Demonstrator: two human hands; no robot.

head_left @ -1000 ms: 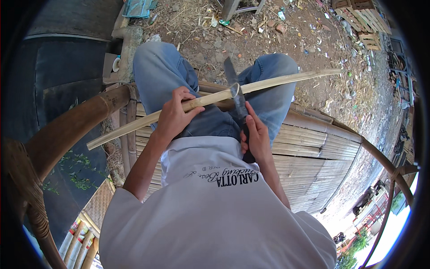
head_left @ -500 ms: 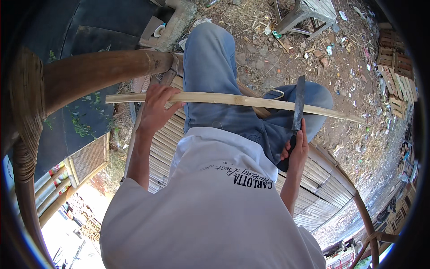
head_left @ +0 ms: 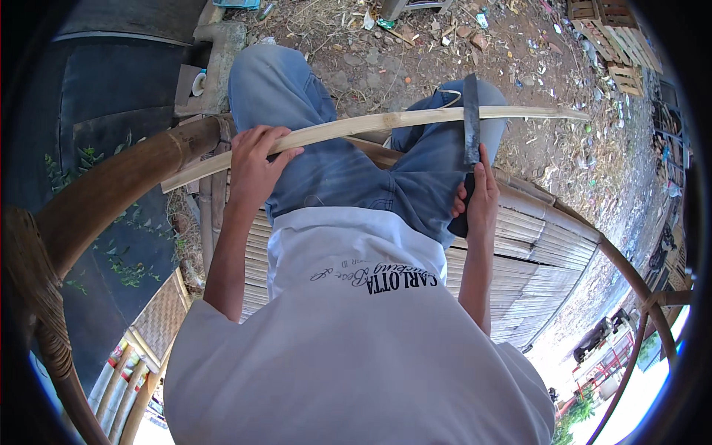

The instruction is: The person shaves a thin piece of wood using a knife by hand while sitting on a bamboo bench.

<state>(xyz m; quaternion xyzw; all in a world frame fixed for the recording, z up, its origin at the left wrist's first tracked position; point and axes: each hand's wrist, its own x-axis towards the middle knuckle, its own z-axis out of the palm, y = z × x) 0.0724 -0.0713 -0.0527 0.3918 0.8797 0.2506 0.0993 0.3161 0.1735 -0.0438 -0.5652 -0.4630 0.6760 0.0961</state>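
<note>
A long pale bamboo strip [head_left: 348, 127] lies across my jeans-clad thighs. Near its left end, my left hand [head_left: 257, 159] is closed round it, fingers over the top and thumb on the near side. My right hand [head_left: 478, 194] grips the black handle [head_left: 461, 211] of a long knife. The dark, straight blade [head_left: 472, 122] points away from me and crosses over the strip towards its right end. A thin curled shaving [head_left: 451, 96] shows just left of the blade, by my right knee.
I sit on a slatted bamboo bench [head_left: 512, 259] with a thick curved bamboo rail [head_left: 119, 189] at the left. Wood chips and litter cover the dirt ground [head_left: 356, 74] ahead. Wooden crates [head_left: 615, 44] lie at the far right, and a stool [head_left: 415, 6] shows at the top edge.
My view has turned, so the strip now slants more, its left end lower. The knife appears further left and higher in view, still across the strip. Both hands keep their holds.
</note>
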